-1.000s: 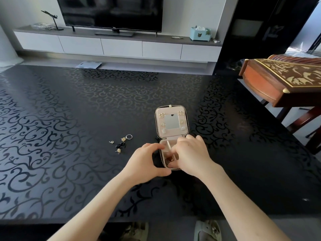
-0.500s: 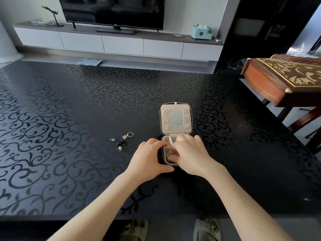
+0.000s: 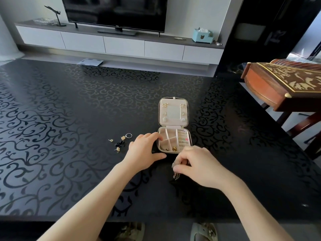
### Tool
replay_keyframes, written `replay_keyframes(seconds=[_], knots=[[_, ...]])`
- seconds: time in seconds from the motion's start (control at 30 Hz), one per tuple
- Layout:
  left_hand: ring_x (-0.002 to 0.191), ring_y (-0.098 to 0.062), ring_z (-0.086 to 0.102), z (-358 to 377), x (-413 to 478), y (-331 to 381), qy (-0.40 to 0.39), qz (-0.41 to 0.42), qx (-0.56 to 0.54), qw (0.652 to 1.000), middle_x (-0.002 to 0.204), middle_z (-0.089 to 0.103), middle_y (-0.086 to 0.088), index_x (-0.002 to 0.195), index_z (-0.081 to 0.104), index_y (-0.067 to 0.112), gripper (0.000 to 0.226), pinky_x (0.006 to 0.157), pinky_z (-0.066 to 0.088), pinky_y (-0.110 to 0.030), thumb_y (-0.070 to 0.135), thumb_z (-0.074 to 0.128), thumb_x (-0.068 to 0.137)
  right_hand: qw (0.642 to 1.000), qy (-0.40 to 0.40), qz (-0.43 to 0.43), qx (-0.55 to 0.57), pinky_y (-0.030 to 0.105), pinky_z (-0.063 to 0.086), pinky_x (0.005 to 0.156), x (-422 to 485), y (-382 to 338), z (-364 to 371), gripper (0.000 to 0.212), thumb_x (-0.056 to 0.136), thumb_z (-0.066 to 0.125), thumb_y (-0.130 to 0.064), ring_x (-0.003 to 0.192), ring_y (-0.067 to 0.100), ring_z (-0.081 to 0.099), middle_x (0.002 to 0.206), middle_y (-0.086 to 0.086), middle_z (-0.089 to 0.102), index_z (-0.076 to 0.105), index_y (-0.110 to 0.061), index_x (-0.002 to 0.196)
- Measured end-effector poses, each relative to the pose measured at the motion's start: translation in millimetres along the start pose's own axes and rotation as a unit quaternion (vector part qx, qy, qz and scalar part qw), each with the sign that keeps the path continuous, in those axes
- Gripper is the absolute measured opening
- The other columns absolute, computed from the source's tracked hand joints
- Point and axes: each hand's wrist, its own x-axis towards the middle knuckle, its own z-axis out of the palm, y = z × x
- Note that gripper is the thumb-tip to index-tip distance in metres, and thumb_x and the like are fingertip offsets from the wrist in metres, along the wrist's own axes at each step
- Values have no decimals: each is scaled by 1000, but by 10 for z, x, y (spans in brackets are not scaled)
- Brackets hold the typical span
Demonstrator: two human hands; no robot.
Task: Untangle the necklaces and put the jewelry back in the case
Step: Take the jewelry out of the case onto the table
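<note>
Head view
TV (image 3: 114, 13): a small logo sits under the screen, too small to read.
Case (image 3: 173, 113): open on the table (image 3: 60, 119), right of centre, lid swung away, mirror showing; gold pieces in the near compartments.
Left hand (image 3: 144, 153): grips the case's left rim, thumb at its near corner.
Right hand (image 3: 199, 164): pinches the necklaces (image 3: 175, 173), a tangled bunch just before the case's near edge.
Earrings (image 3: 118, 149), ring (image 3: 128, 135): loose, left of the left hand.
Table: the patterned black top runs wide leftward and beyond the case.

"TCL" on TV (image 3: 114, 13) bezel
</note>
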Motion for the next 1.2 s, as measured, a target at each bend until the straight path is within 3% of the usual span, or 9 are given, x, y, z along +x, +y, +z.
replay_keyframes(seconds=[0.2, 0.3, 0.4, 0.53, 0.77, 0.9, 1.0, 1.1, 1.2], knots=[[112, -16, 43, 7, 52, -68, 4, -1, -42, 999, 116, 58, 13, 118, 52, 32, 56, 96, 39, -40, 45, 75, 69, 998, -24, 16, -48, 25, 33, 87, 106, -9, 78, 35, 79, 66, -48, 97, 9, 52, 94, -13, 64, 66, -29, 108], [112, -14, 48, -12, 76, -136, -2, -2, -83, 997, 114, 62, 13, 118, 57, 34, 56, 96, 40, -33, 44, 78, 67, 998, 66, 11, 8, 23, 33, 74, 189, -30, -41, 21, 84, 62, -41, 85, 7, 50, 87, -13, 64, 70, -29, 100], [113, -13, 52, -20, 83, -193, -6, -6, -110, 994, 114, 65, 12, 119, 60, 36, 52, 98, 41, -33, 40, 76, 70, 988, 150, 14, -26, 25, 31, 69, 407, -55, -26, 17, 88, 56, -32, 91, 14, 50, 84, -8, 63, 73, -30, 90], [114, -15, 52, -26, 74, -183, -4, 0, -96, 995, 118, 65, 10, 122, 59, 35, 52, 98, 41, -33, 34, 74, 72, 991, 87, 15, -98, 26, 28, 78, 673, -110, 86, 17, 86, 61, -37, 103, 20, 51, 89, -7, 63, 72, -37, 99], [114, -17, 54, 5, 94, -187, 14, -1, -111, 994, 118, 65, 10, 120, 61, 33, 55, 96, 42, -38, 32, 78, 68, 988, 65, 45, -131, 27, 30, 78, 835, -161, 72, 5, 76, 65, -30, 96, 21, 58, 83, -7, 61, 69, -32, 76], [112, -17, 55, 8, 102, -196, 12, 0, -118, 993, 118, 65, 12, 121, 61, 35, 55, 96, 43, -37, 31, 78, 68, 983, 63, 36, -169, 30, 27, 81, 871, -170, 136, 3, 83, 59, -27, 104, 25, 56, 103, -1, 65, 60, -29, 83], [111, -17, 56, 15, 96, -203, 10, 1, -114, 993, 118, 65, 11, 122, 60, 36, 56, 95, 44, -38, 34, 77, 69, 972, 44, 25, -228, 33, 29, 88, 867, -118, 169, 20, 90, 54, -31, 111, 26, 50, 112, 3, 59, 64, -18, 102], [111, -17, 55, 7, 91, -202, 13, 0, -99, 995, 117, 66, 9, 123, 59, 35, 55, 93, 44, -36, 35, 76, 71, 985, 25, 47, -164, 37, 30, 90, 791, -82, 94, 21, 92, 50, -36, 111, 24, 49, 107, 1, 57, 66, -23, 92], [110, -17, 56, 3, 96, -201, 10, 2, -90, 996, 117, 66, 9, 123, 59, 35, 55, 93, 45, -35, 37, 76, 71, 998, 36, 60, 8, 37, 35, 91, 638, -51, -113, 17, 92, 52, -31, 101, 17, 53, 96, -7, 55, 61, -26, 79]])
